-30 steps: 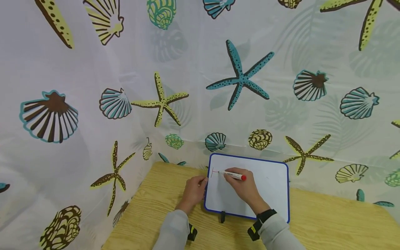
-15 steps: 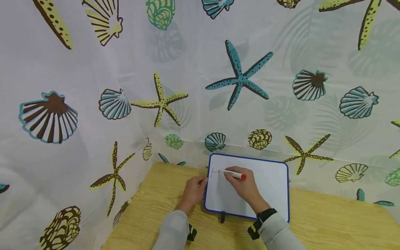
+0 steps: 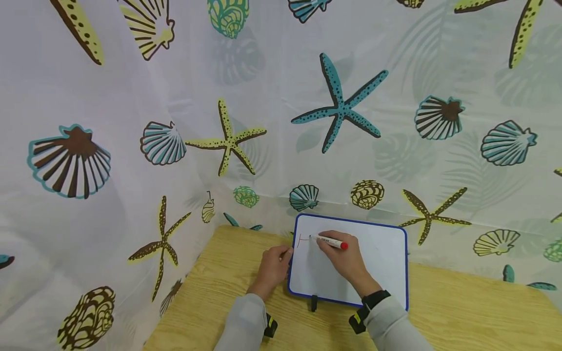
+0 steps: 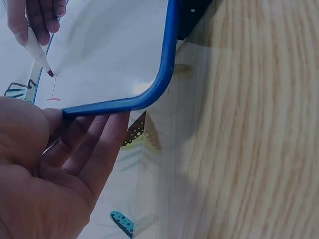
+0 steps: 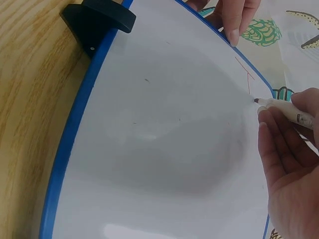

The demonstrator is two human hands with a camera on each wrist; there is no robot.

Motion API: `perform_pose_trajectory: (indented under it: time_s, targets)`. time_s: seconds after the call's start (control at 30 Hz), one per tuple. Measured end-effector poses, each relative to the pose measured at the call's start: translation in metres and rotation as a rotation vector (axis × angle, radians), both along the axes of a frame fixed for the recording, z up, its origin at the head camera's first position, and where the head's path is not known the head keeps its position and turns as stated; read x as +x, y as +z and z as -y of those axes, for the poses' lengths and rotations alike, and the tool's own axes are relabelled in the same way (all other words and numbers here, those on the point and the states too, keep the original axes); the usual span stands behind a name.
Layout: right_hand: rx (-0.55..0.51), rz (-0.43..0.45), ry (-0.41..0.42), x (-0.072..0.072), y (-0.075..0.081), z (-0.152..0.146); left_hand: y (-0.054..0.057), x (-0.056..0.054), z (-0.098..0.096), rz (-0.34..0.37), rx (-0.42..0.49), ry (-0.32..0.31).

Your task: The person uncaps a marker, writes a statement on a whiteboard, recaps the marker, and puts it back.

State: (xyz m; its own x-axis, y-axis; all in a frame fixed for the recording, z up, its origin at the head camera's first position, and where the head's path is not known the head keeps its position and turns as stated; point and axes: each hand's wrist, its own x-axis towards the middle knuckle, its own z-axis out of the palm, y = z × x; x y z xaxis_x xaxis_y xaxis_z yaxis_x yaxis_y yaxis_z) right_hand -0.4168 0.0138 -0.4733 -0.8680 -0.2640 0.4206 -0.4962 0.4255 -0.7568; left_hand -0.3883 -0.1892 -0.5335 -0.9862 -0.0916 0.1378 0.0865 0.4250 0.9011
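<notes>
A whiteboard (image 3: 333,282) with a blue frame leans back on a black stand (image 3: 313,303). My left hand (image 3: 273,270) grips its left edge; in the left wrist view the thumb is at the frame and the fingers (image 4: 104,144) reach behind it. My right hand (image 3: 347,256) pinches a white marker (image 3: 331,242) with a red end, near the board's upper left. Its dark tip (image 5: 256,100) is at the end of a thin red line; whether it touches the board I cannot tell. The red drawing (image 3: 300,240) is an upright stroke with a sideways stroke from its middle.
The board stands on a wood-grain table (image 3: 219,263). Behind and to the left hangs a white curtain (image 3: 272,161) printed with shells and starfish. Several small dark specks (image 5: 147,80) mark the board's surface.
The marker's tip has shifted slightly up and right with my right hand. My left hand keeps its grip on the board's edge. The head view has tilted a little.
</notes>
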Motion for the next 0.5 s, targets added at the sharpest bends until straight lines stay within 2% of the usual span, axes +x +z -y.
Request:
perform_pose_trajectory:
  time_s: [0.17,0.5]
  targets:
    - [0.016,0.024,0.000,0.0007,0.0018,0.0001,-0.0001,0.0003,-0.0001,-0.004,-0.001,0.001]
    - [0.051,0.135,0.008,0.0036,0.0020,0.0016,0.0011,0.0005,-0.0004,0.004,-0.016,0.006]
